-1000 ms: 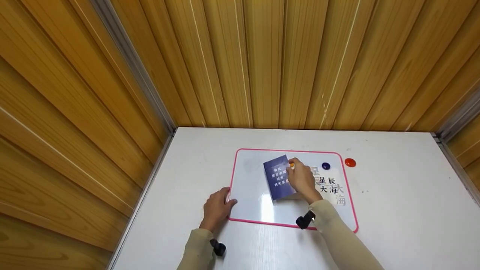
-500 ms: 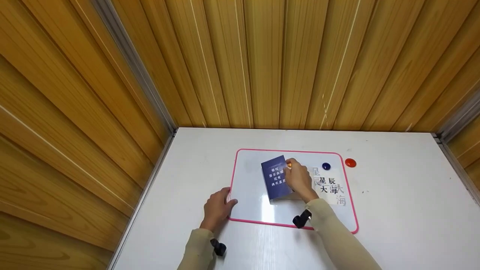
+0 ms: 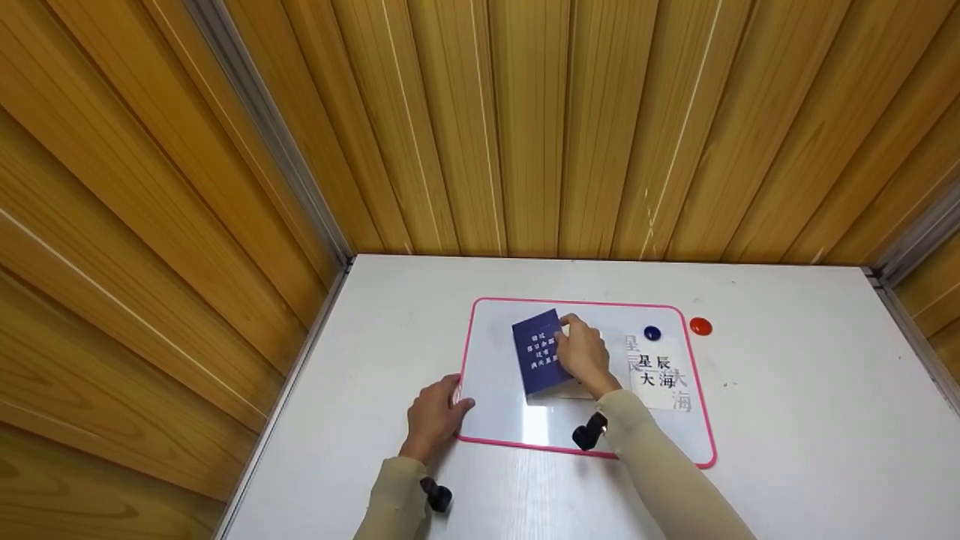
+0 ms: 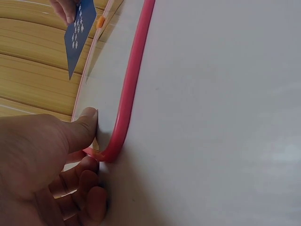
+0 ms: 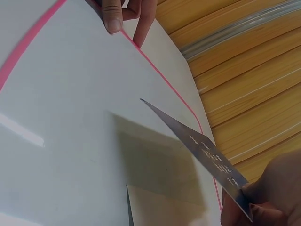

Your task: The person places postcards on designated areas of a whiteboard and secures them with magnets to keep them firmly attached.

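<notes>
My right hand (image 3: pixel 582 349) pinches the right edge of a dark blue card (image 3: pixel 534 360) with white printed characters, tilted above the whiteboard (image 3: pixel 495 412). In the right wrist view the card (image 5: pixel 197 146) stands off the board and casts a shadow there. Beneath it lies a pale beige card (image 5: pixel 160 205), mostly covered in the head view. An orange magnet (image 4: pixel 100 21) shows beside the blue card in the left wrist view. My left hand (image 3: pixel 435 412) grips the board's pink-framed left edge, thumb on top and fingers outside.
On the board's right part lies a white card (image 3: pixel 660 394) with dark and grey characters, a dark blue round magnet (image 3: pixel 652 333) at its top. A red round magnet (image 3: pixel 700 326) sits on the white table (image 3: pixel 810 390) beyond the frame. Wood-look panels (image 3: pixel 525 135) rise behind.
My right hand has moved left with the blue card, uncovering more of the white card. The left hand and the board have stayed in place.
</notes>
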`<state>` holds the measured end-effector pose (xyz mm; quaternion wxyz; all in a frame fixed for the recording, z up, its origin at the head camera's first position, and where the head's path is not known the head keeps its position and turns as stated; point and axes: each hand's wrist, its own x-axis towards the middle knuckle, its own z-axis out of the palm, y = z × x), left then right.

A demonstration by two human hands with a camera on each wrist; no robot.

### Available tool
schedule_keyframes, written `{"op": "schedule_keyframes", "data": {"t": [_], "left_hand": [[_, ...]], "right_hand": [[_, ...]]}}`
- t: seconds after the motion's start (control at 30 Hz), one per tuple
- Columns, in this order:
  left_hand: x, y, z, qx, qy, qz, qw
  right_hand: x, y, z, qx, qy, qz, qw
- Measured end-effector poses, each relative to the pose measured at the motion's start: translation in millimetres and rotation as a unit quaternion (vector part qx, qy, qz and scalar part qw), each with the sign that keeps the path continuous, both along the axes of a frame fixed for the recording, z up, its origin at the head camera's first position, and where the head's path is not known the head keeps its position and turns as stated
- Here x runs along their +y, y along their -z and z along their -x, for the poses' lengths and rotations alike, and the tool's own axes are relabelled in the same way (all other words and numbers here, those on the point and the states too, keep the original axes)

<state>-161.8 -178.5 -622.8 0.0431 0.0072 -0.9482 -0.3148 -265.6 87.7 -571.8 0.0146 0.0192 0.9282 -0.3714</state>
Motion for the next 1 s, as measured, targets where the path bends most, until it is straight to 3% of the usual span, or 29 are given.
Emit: {"op": "schedule_keyframes", "data": {"t": [0.2, 0.57, 1.0], "left_hand": [[-0.3, 1.6, 0.9, -0.003, 0.001, 0.005, 1.0], [-2.1, 2.3, 2.4, 0.0, 0.007, 0.005, 1.0], [0.7, 0.1, 2.3, -0.015, -0.003, 0.004, 0.9999]], "right_hand": [[-8.6, 1.8, 3.5, 0.001, -0.005, -0.007, 1.0], [-18.7, 4.6, 7.4, -0.035, 0.009, 0.001, 0.9994], [-34.7, 9.4, 10.0, -0.011, 0.001, 0.005, 0.9999]]}}
